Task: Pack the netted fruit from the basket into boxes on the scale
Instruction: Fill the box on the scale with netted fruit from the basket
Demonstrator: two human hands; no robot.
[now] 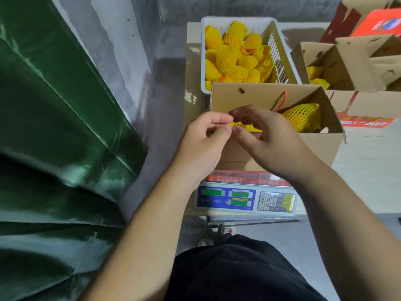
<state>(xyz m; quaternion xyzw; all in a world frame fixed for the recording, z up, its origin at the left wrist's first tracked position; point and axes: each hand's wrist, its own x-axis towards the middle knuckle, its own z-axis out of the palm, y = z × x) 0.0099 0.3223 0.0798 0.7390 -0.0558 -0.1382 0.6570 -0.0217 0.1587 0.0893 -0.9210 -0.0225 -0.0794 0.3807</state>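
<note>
Two hands work a yellow net over a box on a scale.

Basket (280, 51) of netted fruit (230, 55) sits far, behind the box (314, 146) and scale (245, 198). Left hand (201, 144) and right hand (267, 137) both pinch one net (245, 126), lying left-right between them.

box (271, 96): matt brown cardboard | basket (280, 55): white slotted plastic | fruit nets (234, 55): yellow foam mesh | curtain (54, 127): glossy green

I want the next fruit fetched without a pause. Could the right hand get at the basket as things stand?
Probably not at once. The right hand and left hand both pinch yellow netting over the box. Once freed, the open-topped basket lies just beyond the box.
</note>
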